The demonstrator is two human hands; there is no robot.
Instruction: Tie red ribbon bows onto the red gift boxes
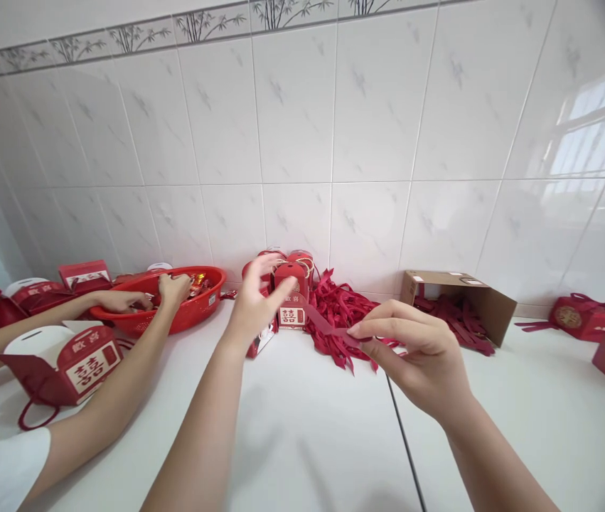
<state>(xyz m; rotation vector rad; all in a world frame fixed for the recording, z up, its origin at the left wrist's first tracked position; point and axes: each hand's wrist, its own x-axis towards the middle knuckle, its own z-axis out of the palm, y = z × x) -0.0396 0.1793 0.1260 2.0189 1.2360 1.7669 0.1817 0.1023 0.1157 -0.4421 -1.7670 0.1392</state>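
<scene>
Between thumb and fingertips, my right hand (414, 348) pinches the end of a dark red ribbon (324, 324). The ribbon stretches leftward in front of a tangled pile of red ribbons (337, 302). My left hand (257, 299) is raised with thumb and fingers apart and nothing visible between them. Just behind it stands a group of small red gift boxes (291, 302), printed with Chinese characters and carrying thin cord handles. Whether the left fingers touch a box, I cannot tell.
On the left, a co-worker's hands (174, 288) reach into a red plastic basket (217, 284) holding wrapped sweets. An open red box (81, 366) stands before it. To the right are a cardboard box (497, 313) with ribbons and a ribbon-tied red box (593, 321). The tiled wall (302, 128) closes off the back.
</scene>
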